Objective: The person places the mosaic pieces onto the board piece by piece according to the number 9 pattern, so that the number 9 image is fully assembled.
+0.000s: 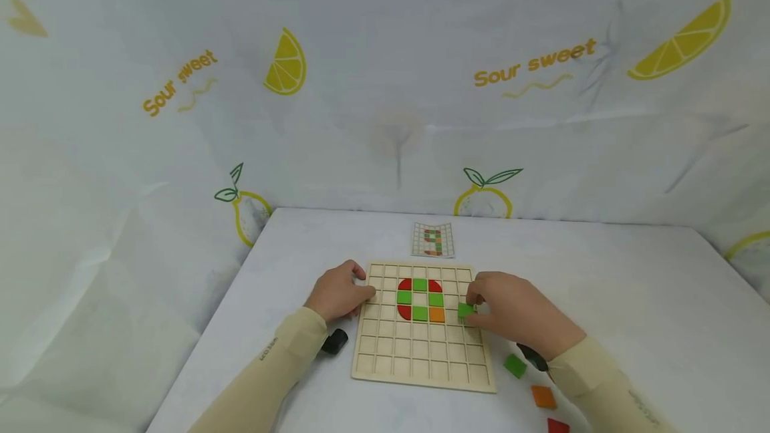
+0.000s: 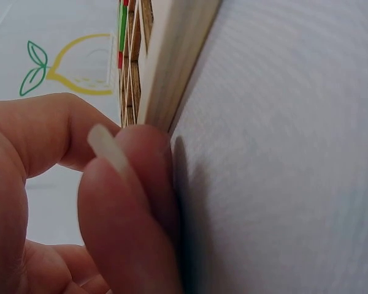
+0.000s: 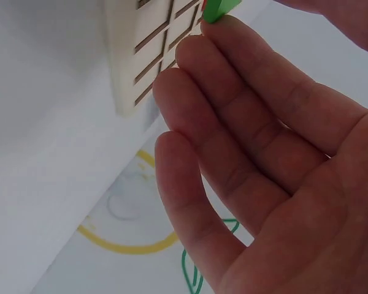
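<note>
A pale wooden grid board (image 1: 394,349) lies on the table, with red, green and orange tiles set in its upper middle cells. My left hand (image 1: 341,292) holds the board by its left edge, thumb at the rim. In the left wrist view, its fingertips (image 2: 148,153) are right at the board's side. Between thumb and index finger, my right hand (image 1: 519,306) pinches a green square tile (image 1: 465,311) over the board's right columns. The right wrist view has that green tile at its top edge, and the other fingers (image 3: 187,110) extend beside the board.
Behind the board lies a small pattern card (image 1: 432,240) with a coloured grid figure. Near my right forearm are a loose green tile (image 1: 515,365), an orange tile (image 1: 543,397) and a red tile (image 1: 557,425). A lemon-print cloth (image 1: 385,85) hangs behind the table.
</note>
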Motion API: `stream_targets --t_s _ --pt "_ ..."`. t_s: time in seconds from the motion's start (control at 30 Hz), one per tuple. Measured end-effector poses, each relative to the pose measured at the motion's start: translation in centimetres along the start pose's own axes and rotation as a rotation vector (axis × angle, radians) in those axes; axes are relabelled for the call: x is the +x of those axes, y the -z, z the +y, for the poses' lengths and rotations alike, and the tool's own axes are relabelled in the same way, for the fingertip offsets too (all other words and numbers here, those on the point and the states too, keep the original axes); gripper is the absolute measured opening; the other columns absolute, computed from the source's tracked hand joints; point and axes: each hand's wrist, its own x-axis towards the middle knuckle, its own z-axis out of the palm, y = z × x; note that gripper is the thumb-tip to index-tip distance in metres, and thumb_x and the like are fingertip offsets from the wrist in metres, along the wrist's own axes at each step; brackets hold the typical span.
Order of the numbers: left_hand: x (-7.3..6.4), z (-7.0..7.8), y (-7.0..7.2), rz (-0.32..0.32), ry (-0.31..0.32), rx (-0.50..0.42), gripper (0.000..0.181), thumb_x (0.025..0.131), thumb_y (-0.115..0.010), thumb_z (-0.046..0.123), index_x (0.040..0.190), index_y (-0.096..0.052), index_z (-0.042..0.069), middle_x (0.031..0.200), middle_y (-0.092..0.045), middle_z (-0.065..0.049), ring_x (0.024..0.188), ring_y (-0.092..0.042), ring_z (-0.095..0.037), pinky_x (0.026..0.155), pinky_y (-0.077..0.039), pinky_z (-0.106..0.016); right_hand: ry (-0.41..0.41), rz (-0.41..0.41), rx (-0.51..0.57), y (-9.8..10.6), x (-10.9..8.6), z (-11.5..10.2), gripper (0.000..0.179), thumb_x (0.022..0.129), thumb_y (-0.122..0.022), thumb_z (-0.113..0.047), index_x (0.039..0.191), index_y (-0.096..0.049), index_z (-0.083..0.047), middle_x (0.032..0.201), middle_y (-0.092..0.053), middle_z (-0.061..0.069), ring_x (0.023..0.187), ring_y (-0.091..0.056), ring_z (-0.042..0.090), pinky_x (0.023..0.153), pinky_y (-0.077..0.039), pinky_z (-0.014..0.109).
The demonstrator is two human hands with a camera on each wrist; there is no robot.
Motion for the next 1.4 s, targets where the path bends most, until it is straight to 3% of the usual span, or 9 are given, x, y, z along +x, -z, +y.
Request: stream_targets --t_s 0.27,0.43,0.77,1.13,1.4 --pt "0.0 0.1 -0.5 -0.007 -0.005 -0.015 0.032 0.093 -0.075 0.028 0.118 -0.064 0.011 0.059 -0.064 -0.001 0.049 -0.057 -0.014 0.059 -0.048 -0.029 0.036 0.009 0.011 -0.8 0.8 -1.6 0.019 0.087 -0.09 -0.03 0.093 -0.077 -0.019 0.091 -0.069 -0.011 0.084 -0.061 0.006 0.08 -0.057 0.034" --pt "0.0 0.3 -0.7 -0.015 -0.018 -0.019 0.033 0.093 -0.076 0.027 0.119 -0.064 0.01 0.059 -0.064 -0.001 0.049 -0.058 -0.015 0.059 -0.048 -0.029 0.016 -0.007 0.009 -1.3 1.0 -2.5 0.016 0.087 -0.089 -0.029 0.093 -0.079 -0.019 0.092 -0.067 -0.012 0.083 -0.059 0.006 0.08 -0.057 0.033" --pt "0.2 0.1 -0.4 -0.002 -0.017 0.018 0.032 0.095 -0.075 0.028 0.118 -0.064 0.01 0.058 -0.065 -0.002 0.049 -0.059 -0.015 0.059 -0.048 -0.029 0.036 -0.011 -0.001 -1.9 0.8 -3.7 0.015 0.084 -0.091 -0.027 0.089 -0.081 -0.018 0.091 -0.069 -0.011 0.083 -0.06 0.006 0.08 -0.058 0.034" --pt "0.2 -0.3 -0.2 0.0 -0.017 0.017 0.031 0.094 -0.074 0.028 0.118 -0.063 0.011 0.058 -0.064 0.0 0.049 -0.058 -0.015 0.062 -0.048 -0.029 0.092 0.032 -0.035 -3.0 0.5 -3.7 0.012 0.084 -0.089 -0.024 0.085 -0.078 -0.02 0.083 -0.063 -0.014 0.074 -0.053 0.003 0.072 -0.053 0.029" --pt "0.2 -0.2 0.0 0.001 -0.016 0.018 0.032 0.095 -0.074 0.028 0.119 -0.064 0.009 0.058 -0.064 -0.001 0.049 -0.059 -0.015 0.061 -0.047 -0.029 0.107 0.048 -0.051 -2.9 0.6 -3.7 0.014 0.084 -0.09 -0.027 0.089 -0.079 -0.019 0.084 -0.064 -0.014 0.076 -0.055 0.003 0.074 -0.054 0.031"
